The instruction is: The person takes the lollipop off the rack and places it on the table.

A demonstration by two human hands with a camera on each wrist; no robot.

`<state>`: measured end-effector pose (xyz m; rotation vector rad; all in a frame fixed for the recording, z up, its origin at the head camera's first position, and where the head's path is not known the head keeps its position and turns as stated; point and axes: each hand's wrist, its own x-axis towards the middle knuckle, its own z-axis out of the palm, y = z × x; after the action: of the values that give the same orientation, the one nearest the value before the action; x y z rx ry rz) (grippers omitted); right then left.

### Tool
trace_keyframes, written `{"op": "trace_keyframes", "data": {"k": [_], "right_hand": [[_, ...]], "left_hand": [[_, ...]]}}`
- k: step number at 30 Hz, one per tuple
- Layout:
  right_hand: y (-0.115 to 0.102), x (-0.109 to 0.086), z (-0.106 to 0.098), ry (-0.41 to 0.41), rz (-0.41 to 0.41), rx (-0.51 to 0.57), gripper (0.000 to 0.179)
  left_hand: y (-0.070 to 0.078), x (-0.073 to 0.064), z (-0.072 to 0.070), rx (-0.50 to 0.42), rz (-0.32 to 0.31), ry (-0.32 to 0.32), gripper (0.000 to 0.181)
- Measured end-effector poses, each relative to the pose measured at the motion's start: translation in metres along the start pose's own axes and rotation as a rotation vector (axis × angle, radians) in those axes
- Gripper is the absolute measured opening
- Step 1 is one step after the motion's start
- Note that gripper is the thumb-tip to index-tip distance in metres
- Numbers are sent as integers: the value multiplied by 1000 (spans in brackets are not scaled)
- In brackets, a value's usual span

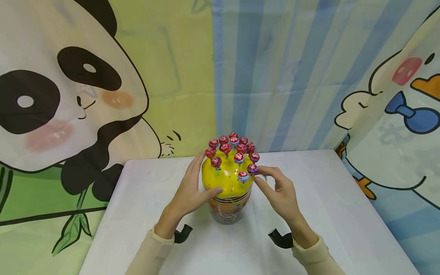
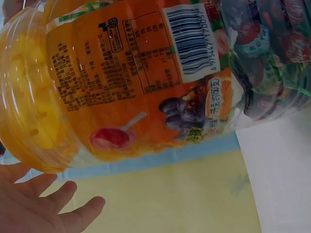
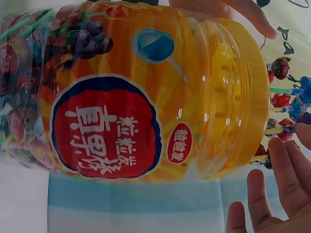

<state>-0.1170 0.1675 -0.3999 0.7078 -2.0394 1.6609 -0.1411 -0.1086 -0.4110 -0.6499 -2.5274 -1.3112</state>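
White table [image 1: 326, 214] under a lollipop jar [image 1: 227, 208]

One candy jar, two hands, thirteen lollipops on show

At the centre of the head view stands one jar [image 1: 227, 206] with one yellow domed lid [image 1: 227, 179]. Stuck upright in the lid are thirteen wrapped lollipops [image 1: 238, 157], as far as can be counted: most red, about two bluish at the lower right. Two hands flank it: left hand [image 1: 189, 191], right hand [image 1: 280, 193]. One white table [image 1: 330, 198] carries it all.
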Motion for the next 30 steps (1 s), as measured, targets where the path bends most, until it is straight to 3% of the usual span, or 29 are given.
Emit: {"op": "trace_keyframes", "data": {"k": [8, 18, 30], "right_hand": [[5, 3, 4, -18, 24, 56, 32], [5, 4, 6, -24, 50, 28, 28], [3, 12, 6, 40, -87, 108, 23]], "left_hand": [[-3, 10, 12, -73, 10, -37, 110], [-7, 8, 16, -114, 2, -40, 111], [-6, 7, 16, -106, -32, -29, 111]]}}
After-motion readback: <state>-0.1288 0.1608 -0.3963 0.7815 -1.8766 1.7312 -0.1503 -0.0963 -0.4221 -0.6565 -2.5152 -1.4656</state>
